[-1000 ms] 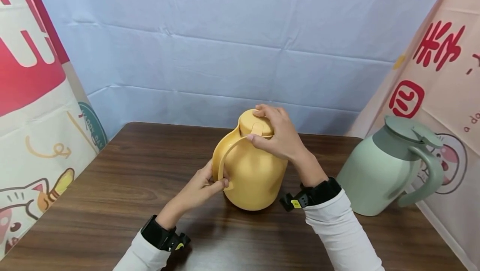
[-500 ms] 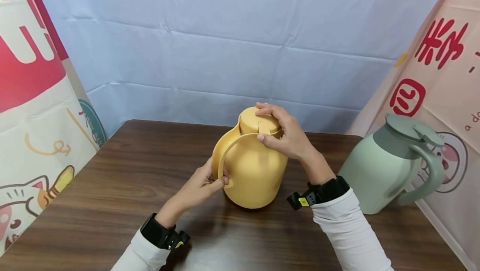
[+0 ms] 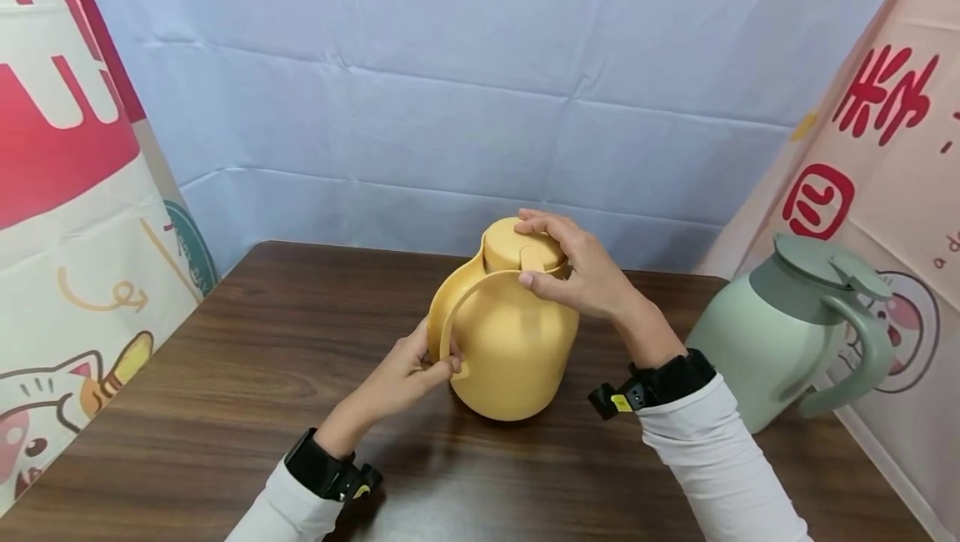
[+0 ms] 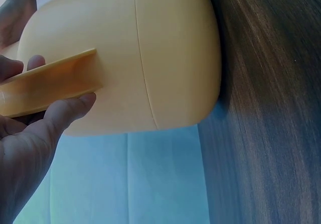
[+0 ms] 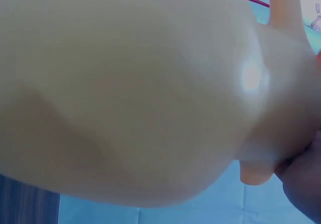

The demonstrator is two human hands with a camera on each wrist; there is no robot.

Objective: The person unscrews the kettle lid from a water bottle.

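Note:
A yellow thermos jug (image 3: 517, 350) stands upright on the table, its spout side away from me. My left hand (image 3: 408, 371) grips its handle (image 3: 448, 325); in the left wrist view the thumb of the left hand (image 4: 37, 138) lies along the handle's edge near its lower end. With bent fingers and thumb, my right hand (image 3: 588, 271) holds the round lid (image 3: 510, 246) from its right side. A small tab (image 3: 532, 258) on the lid faces me, near the thumb. The jug's body (image 5: 125, 83) fills most of the right wrist view, with part of the right hand (image 5: 306, 179) at the edge.
A pale green thermos jug (image 3: 757, 342) stands at the table's right side, its handle (image 3: 873, 350) pointing right. Behind the dark wood table (image 3: 225, 392) hangs a light blue cloth (image 3: 375, 92). Printed cloths (image 3: 67, 275) flank it on both sides.
My right hand has shifted a little to the right, turning the lid, and its tab has swung to the right. The left hand keeps its hold on the handle; the jug stays put.

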